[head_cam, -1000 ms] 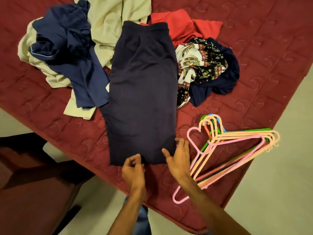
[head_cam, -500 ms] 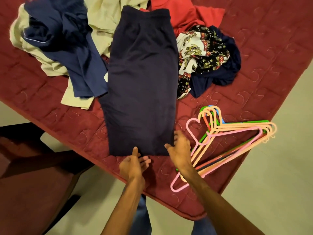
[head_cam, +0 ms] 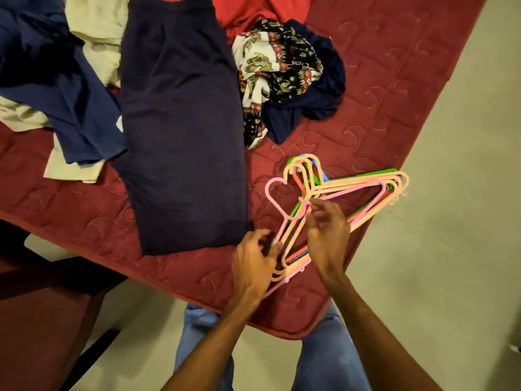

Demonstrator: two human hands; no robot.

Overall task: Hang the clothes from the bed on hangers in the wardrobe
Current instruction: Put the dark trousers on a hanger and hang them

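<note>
A dark navy garment lies flat and folded lengthwise on the red quilted bed. To its right, near the bed's corner, sits a stack of several plastic hangers in pink, peach, green, blue and red. My left hand is at the stack's lower end, with its fingers and thumb curled on the hanger arms. My right hand is over the middle of the stack, its fingers loosely bent and its fingertips at the hanger necks. Neither hand touches the navy garment.
More clothes are piled at the back of the bed: a blue garment, a cream one, a red one and an elephant-print one. A dark wooden piece of furniture stands at lower left. Pale floor lies to the right.
Both hands left the navy garment's lower hem and moved right onto the hanger stack. The view shifted closer and to the right.
</note>
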